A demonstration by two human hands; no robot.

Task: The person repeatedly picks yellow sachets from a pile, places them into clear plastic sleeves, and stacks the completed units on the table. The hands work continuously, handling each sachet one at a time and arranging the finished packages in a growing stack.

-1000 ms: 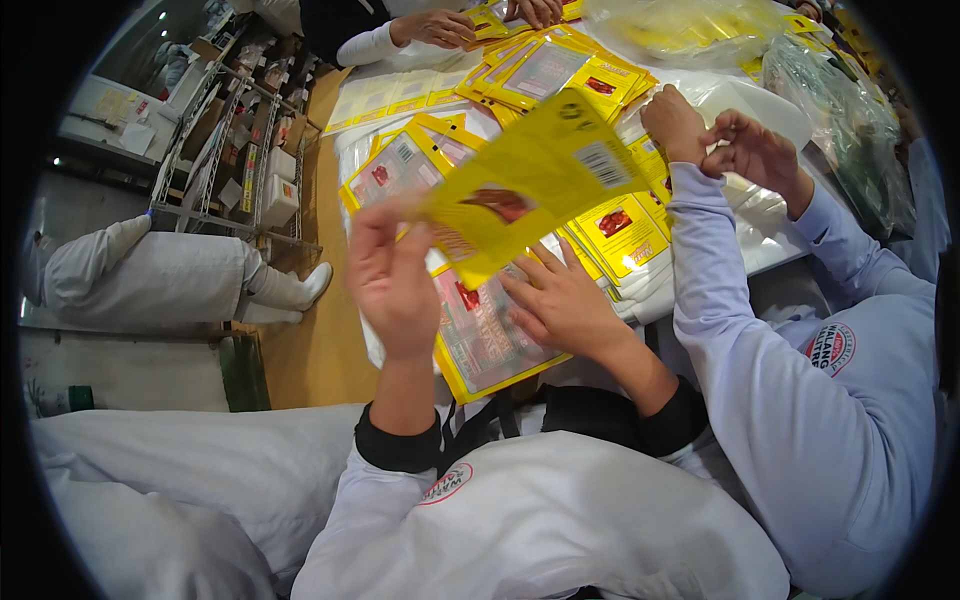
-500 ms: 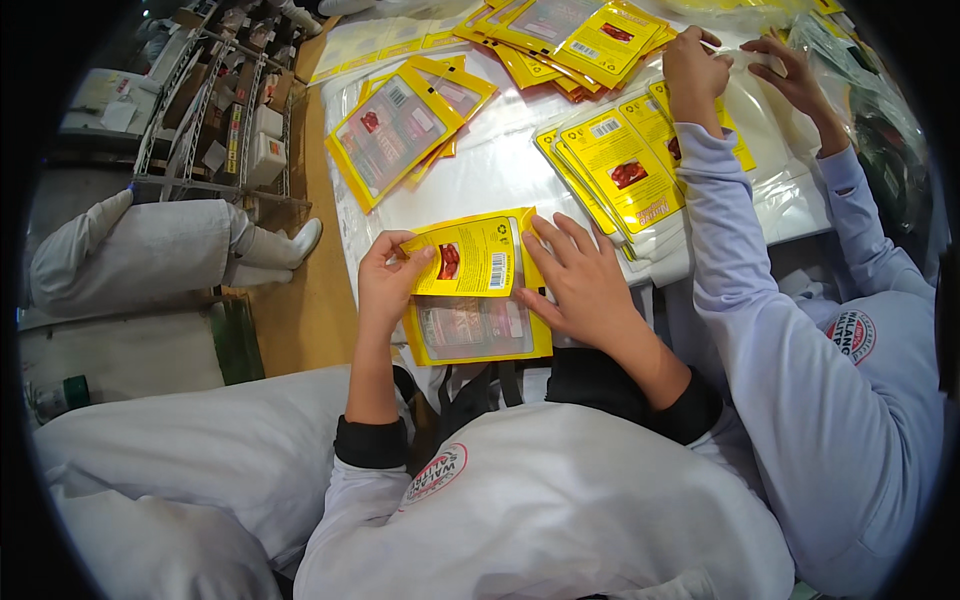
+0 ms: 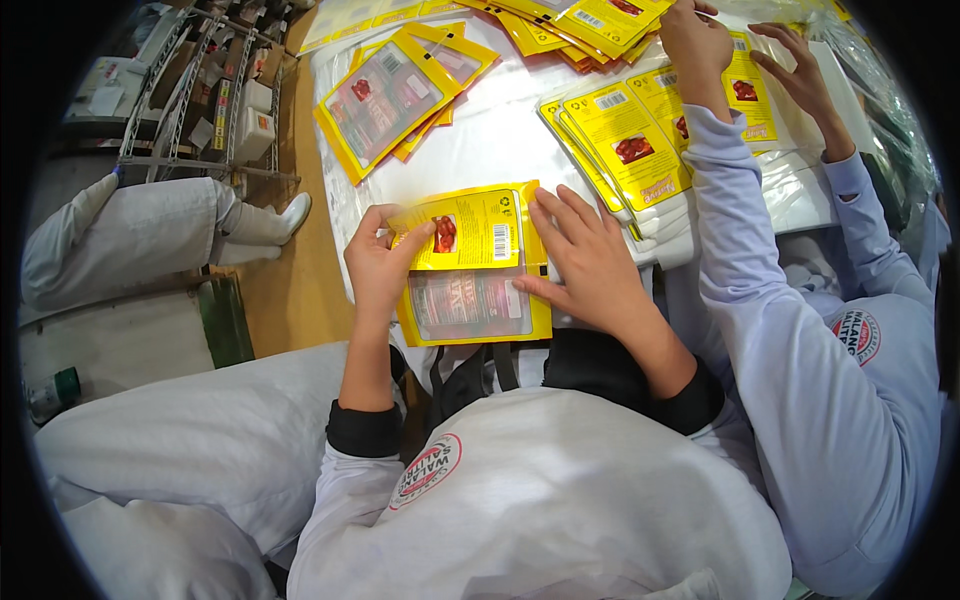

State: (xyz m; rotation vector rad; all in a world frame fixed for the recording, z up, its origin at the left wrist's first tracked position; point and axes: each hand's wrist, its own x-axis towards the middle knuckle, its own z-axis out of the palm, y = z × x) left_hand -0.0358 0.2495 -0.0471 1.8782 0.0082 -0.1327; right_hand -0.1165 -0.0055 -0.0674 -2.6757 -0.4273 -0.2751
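Observation:
My left hand (image 3: 380,262) pinches the left end of a yellow printed label (image 3: 470,225) with a red food picture and a barcode, thumb on top. The label lies across the upper part of a yellow-edged plastic pouch (image 3: 470,308) with a see-through middle, at the table's near edge. My right hand (image 3: 590,258) rests on the pouch's right side, fingers stretched and slightly spread, the thumb near the label's lower right corner. Whether the label is stuck down cannot be told.
Further pouches (image 3: 385,105) lie ahead on the white-covered table (image 3: 470,130), with a pile (image 3: 570,30) beyond. To the right are yellow label sheets (image 3: 630,140) and a co-worker's hands (image 3: 700,45). A wire shelf (image 3: 210,100) and another person (image 3: 130,240) are at left.
The view has shifted slightly. My left thumb has moved farther onto the label, and the right hand stays on the pouch. The co-worker's label sheet has moved to the right.

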